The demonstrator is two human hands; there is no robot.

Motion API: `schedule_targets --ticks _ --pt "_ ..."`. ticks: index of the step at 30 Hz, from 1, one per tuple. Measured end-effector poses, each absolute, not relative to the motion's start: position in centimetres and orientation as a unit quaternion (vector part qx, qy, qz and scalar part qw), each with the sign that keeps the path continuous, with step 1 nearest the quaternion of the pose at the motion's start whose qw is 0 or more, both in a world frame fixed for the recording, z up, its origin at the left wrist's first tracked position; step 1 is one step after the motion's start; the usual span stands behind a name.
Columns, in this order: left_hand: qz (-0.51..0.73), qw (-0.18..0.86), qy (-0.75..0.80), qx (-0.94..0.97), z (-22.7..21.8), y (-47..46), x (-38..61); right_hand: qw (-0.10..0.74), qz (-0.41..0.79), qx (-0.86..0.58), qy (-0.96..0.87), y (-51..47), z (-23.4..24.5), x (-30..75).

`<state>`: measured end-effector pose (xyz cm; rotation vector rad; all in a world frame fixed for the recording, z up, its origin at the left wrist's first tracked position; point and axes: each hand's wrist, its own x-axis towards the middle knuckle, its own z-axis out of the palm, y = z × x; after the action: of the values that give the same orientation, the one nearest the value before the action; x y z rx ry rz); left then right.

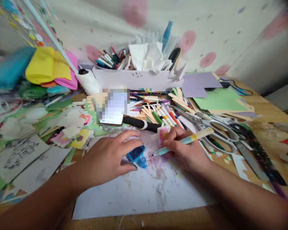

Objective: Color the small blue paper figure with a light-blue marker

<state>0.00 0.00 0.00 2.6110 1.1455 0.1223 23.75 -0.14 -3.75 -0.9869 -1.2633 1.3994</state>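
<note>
A small dark-blue coloured piece with a ragged lighter-blue end lies on the white paper. My left hand rests beside it, thumb and fingers apart around its left side; whether the fingertips press on it I cannot tell. In my right hand is a marker with a light-blue barrel and a yellow end. Its dark tip points left, close above the paper and right of the blue piece. Pink and grey smudges stain the sheet. A small pink-and-yellow paper piece sits behind the right hand.
Beyond the paper lie a smartphone, a black strap-like item and several loose markers. Large scissors are at right, near green paper. Paper scraps crowd the left. A white box stands at the back.
</note>
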Motion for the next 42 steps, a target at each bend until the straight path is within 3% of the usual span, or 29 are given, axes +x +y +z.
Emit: schedule_targets --ticks 9,20,30,38,42 --pt "-0.017 0.076 0.380 0.922 0.0 -1.9 2.7 0.504 0.536 -0.405 -0.543 0.1 -2.3 23.6" --pt "0.052 0.201 0.423 0.882 0.6 -0.4 1.6 0.441 0.510 -0.376 -0.636 -0.4 -2.0 23.6" --pt "0.081 0.226 0.476 0.846 0.1 0.0 1.5 0.406 0.518 -0.314 -0.685 -0.9 -2.3 23.0" --pt "0.098 0.281 0.498 0.815 -0.2 0.5 1.4 0.369 0.488 -0.341 -0.713 -1.2 -2.6 22.7" --pt "0.103 0.250 0.505 0.820 -0.6 0.6 1.5 0.367 0.466 -0.364 -0.718 -1.2 -2.3 22.6"
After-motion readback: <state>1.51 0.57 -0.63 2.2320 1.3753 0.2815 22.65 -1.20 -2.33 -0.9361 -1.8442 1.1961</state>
